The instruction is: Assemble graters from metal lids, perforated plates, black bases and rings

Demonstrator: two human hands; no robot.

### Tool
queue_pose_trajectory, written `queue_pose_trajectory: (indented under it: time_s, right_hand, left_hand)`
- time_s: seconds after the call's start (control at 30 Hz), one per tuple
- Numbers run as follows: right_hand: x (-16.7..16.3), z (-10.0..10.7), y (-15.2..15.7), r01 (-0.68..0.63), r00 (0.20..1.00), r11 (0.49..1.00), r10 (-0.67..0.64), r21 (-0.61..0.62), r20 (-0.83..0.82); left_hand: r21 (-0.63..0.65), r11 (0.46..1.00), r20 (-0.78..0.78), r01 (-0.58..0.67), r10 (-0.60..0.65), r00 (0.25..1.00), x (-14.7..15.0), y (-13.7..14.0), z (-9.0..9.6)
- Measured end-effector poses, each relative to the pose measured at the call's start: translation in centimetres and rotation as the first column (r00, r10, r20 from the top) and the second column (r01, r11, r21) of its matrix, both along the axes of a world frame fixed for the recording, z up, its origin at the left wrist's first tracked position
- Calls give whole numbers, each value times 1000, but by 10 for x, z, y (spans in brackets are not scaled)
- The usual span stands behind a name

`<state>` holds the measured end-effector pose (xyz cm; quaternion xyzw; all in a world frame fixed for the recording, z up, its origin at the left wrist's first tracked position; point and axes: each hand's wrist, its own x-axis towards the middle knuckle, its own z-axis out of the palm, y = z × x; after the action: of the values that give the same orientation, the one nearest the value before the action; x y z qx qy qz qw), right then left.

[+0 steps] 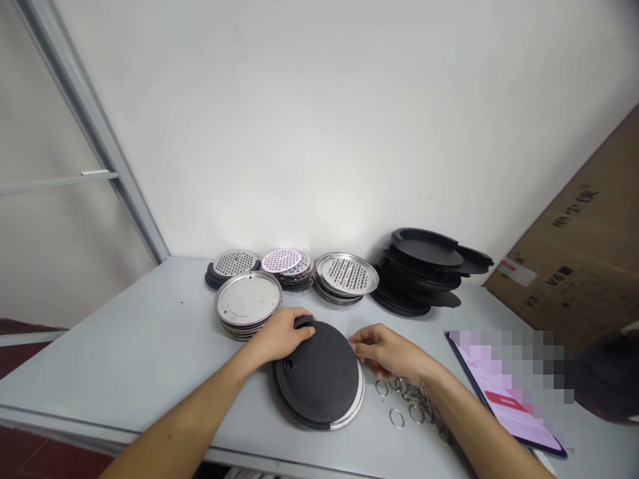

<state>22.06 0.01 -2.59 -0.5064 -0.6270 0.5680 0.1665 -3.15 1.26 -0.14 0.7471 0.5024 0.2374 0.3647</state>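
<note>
Pale bench point(144, 346); black disc point(322, 379) between left hand point(283, 332), holding its far-left rim, and right hand point(392, 351), at its right edge; right grip unclear.

At right, 1 cardboard box point(589, 246) marked V6 stands near what seems a tablet point(499, 389), partly blurred.

Your round matte-black plate point(322, 376) covers a silver metal disc point(356, 399), right rim exposed, near the front edge of the bench point(150, 359).
</note>
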Motion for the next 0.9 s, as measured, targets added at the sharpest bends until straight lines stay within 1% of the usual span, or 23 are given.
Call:
queue_pose_trajectory:
  time_s: [0.13,0.27,0.4,0.47,0.53,0.7,0.9]
  right_hand:
    - [1,-1,0,0,1000,1000,0,-29,-9]
    - [-1,0,-1,39,999,997,-39,-70,7]
    - [-2,4,-1,80,997,991,-81,-109,-9]
    - [-1,8,-1,84,996,991,-86,-108,-11]
    - [0,12,-1,97,995,991,-99,-95,-18]
    - [10,23,0,191,980,980,-194,-62,-53]
    - [33,32,6,322,946,943,-323,85,-5]
  left_hand:
    - [4,1000,16,17,-17,1000,0,1,0]
    - [1,1000,21,30,-30,999,0,0,-1]
    - [-43,998,43,38,-36,998,-1,-1,2]
    - [-68,997,54,38,-34,998,-1,-2,5]
    - [-77,997,60,31,-26,998,0,-2,6]
    - [-68,998,69,9,-4,998,-1,-1,6]
    - [-52,998,68,-45,48,996,-3,-1,6]
